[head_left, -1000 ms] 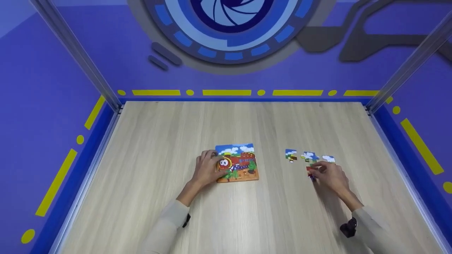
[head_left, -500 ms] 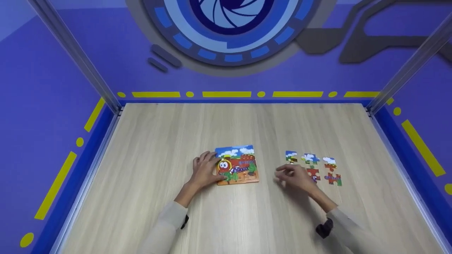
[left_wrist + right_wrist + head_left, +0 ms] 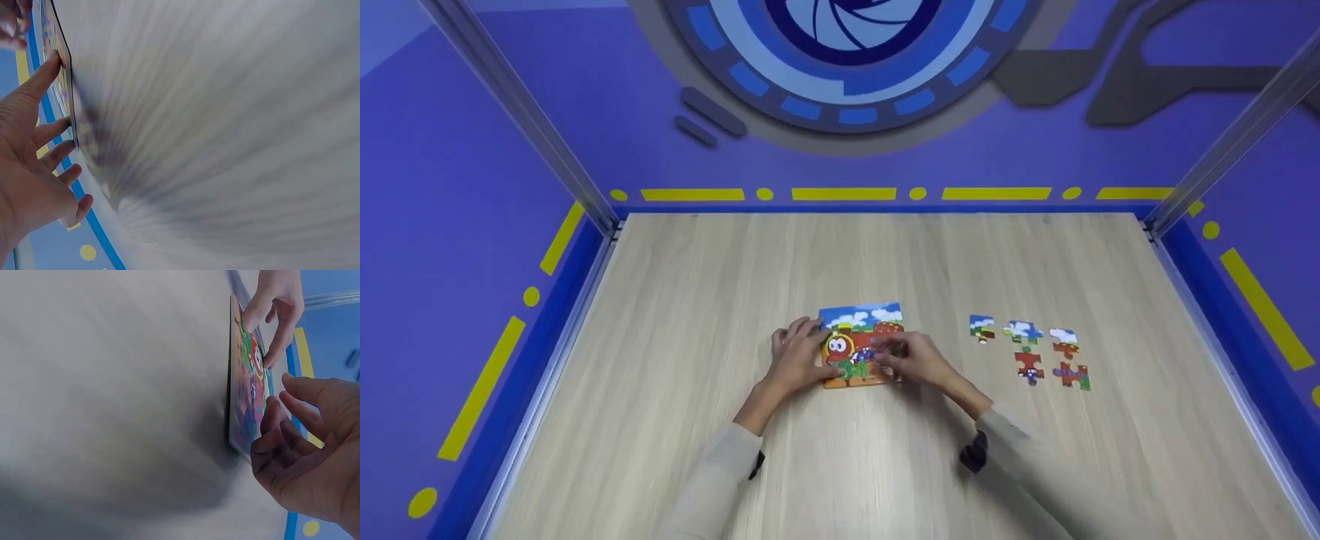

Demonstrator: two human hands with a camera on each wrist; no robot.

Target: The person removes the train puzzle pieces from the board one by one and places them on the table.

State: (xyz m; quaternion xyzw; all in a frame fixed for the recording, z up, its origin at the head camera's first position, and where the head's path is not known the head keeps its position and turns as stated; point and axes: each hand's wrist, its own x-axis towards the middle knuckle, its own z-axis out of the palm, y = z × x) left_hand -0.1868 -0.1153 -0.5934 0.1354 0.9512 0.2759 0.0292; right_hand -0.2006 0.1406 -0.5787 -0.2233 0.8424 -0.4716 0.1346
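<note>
A square puzzle board (image 3: 861, 313), printed with a red cartoon train, cactuses and clouds, lies flat in the middle of the table. My left hand (image 3: 796, 356) is at its left side; the left wrist view shows the thumb (image 3: 45, 79) pressing the face and other fingertips at the edge. Over the right half of the board hovers my right hand (image 3: 919, 358), fingers bent, thumb near the index fingertip. Nothing shows between them in the right wrist view, where that hand (image 3: 320, 450) covers part of the board.
To the board's right lie several loose jigsaw pieces: a sky piece (image 3: 982, 326), a cloud piece (image 3: 1023, 330), a cloud-and-red piece (image 3: 1063, 340), a red piece (image 3: 1029, 366) and a red-green one (image 3: 1072, 375). Blue-purple panels (image 3: 840, 176) wall the wooden table (image 3: 697, 300).
My right hand has let go of the red piece among the loose pieces and moved left to the board. The left hand has stayed at the board's left side.
</note>
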